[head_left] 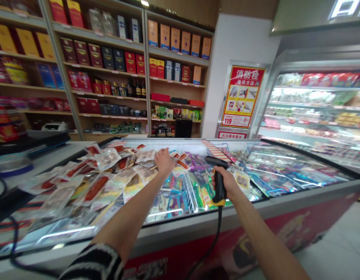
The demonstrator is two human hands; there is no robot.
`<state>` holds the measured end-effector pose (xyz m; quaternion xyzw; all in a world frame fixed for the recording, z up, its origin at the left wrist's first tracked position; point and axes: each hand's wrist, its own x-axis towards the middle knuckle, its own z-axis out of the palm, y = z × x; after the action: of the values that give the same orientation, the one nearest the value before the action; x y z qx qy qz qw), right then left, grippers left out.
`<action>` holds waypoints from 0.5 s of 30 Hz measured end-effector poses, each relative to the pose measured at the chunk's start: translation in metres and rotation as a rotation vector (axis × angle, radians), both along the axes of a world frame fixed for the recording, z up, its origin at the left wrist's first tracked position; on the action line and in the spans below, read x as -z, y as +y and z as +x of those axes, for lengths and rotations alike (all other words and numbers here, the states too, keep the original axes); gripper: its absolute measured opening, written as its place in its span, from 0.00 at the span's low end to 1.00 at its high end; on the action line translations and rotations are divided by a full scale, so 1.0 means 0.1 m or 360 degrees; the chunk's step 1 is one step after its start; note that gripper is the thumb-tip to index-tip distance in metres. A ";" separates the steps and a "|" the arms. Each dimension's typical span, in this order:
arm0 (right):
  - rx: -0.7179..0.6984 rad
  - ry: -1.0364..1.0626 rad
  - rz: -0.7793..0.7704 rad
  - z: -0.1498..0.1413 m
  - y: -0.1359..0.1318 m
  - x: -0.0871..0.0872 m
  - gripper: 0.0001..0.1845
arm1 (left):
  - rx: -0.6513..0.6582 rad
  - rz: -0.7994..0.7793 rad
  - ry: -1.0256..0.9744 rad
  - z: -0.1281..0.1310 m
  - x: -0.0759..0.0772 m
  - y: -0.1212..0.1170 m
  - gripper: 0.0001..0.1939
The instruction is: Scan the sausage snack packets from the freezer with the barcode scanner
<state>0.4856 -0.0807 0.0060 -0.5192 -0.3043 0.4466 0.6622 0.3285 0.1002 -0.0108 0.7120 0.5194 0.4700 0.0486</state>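
Note:
My left hand (165, 161) reaches far into the open chest freezer (273, 208) and rests with curled fingers on the packets of frozen food (139, 171) near the back; whether it grips one is hidden. My right hand (226, 182) is closed round the handle of a black and yellow barcode scanner (218, 177), held upright over the freezer with its head pointing left. The scanner's black cable (210, 245) hangs down in front of the freezer's red front.
Vacuum packs of meat (89, 186) lie piled on the freezer's left lid. Glass lids (285, 171) cover the right half. Wooden shelves (145, 58) of boxed goods stand behind, a chilled display case (320, 112) at right, and a counter (37, 155) with equipment at left.

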 end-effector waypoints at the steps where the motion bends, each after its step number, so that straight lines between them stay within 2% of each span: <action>1: 0.0067 -0.0042 -0.0002 0.04 0.00 0.01 0.12 | -0.0029 0.0067 0.0023 0.01 -0.02 -0.02 0.25; 3: 0.0194 -0.0112 -0.0008 0.18 -0.03 0.04 0.12 | 0.0062 0.0114 0.0049 0.09 -0.04 -0.09 0.24; 6: 0.0379 -0.0126 -0.0032 0.50 -0.15 0.08 0.12 | 0.0396 -0.0025 0.0056 0.42 0.00 -0.25 0.24; 11: 0.0723 0.0004 -0.0046 1.19 -0.34 0.17 0.10 | 0.0765 -0.0384 0.0134 1.17 0.24 -0.56 0.22; 15: 0.0856 0.0068 -0.0080 1.63 -0.22 0.29 0.09 | 0.0967 -0.0613 0.0184 1.56 0.41 -0.79 0.24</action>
<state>0.6487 -0.1029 -0.0232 -0.5880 -0.1302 0.2730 0.7502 0.4840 0.0216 -0.0521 0.8371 0.3650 0.2866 0.2898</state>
